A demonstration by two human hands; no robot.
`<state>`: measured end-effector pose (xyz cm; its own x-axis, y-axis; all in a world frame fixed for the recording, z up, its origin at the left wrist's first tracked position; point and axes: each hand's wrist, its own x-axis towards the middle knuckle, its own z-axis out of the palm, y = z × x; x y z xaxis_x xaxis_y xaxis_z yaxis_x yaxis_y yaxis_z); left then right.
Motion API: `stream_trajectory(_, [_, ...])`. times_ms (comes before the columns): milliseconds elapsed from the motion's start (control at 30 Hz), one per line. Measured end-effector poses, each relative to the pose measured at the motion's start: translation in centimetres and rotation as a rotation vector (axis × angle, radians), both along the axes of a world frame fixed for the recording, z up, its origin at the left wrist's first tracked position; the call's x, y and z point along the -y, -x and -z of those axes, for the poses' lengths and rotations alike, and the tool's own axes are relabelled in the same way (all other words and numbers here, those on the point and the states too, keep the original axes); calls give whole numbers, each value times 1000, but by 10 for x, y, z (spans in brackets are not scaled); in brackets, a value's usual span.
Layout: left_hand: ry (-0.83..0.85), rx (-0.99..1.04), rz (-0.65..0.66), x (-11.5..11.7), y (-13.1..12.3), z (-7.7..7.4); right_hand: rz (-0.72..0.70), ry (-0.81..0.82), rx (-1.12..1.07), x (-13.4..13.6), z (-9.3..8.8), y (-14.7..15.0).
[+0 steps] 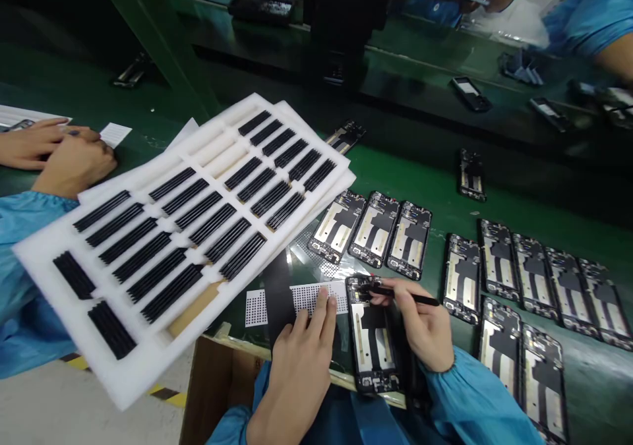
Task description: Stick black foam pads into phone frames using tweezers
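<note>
My left hand (301, 362) lies flat with its fingers stretched out on a white sheet of black dots (336, 292). A dark strip (278, 293) crosses that sheet just left of my fingertips. In my right hand (429, 329) I pinch a pair of black tweezers (420, 297). Their tip is over the upper part of an opened phone body (370, 343), which lies at the table's front edge between my hands. Whether the tip touches the phone or holds a small part, I cannot tell.
A white foam tray (109, 380) with stacks of dark, thin pieces slants across the left, overhanging the edge. Opened phone bodies stand behind (374, 229) and to the right (499, 260). A co-worker's hands (74, 161) are at far left; other people work across the green table (435, 188).
</note>
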<state>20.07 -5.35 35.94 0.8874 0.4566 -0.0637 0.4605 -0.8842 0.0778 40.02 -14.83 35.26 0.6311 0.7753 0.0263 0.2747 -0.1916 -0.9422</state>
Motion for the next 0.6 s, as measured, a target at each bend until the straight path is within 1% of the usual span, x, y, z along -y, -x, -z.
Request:
stream_trajectory(33, [8,26,-18,1,-1,-1,58,-19,-28,2,2,-2])
stream_trajectory(100, [28,83,-45,3,-5,-4,102,-29,-63,4,4,-5])
stream_trajectory(233, [61,122,-43,8,-20,-6,75,-22,-84,1,8,-7])
stream_trajectory(367, [45,125,-50,8,-31,-2,28,14,-51,0,11,-4])
stream_trajectory(600, [7,114,-32,7,-32,4,-1,52,56,2,14,-2])
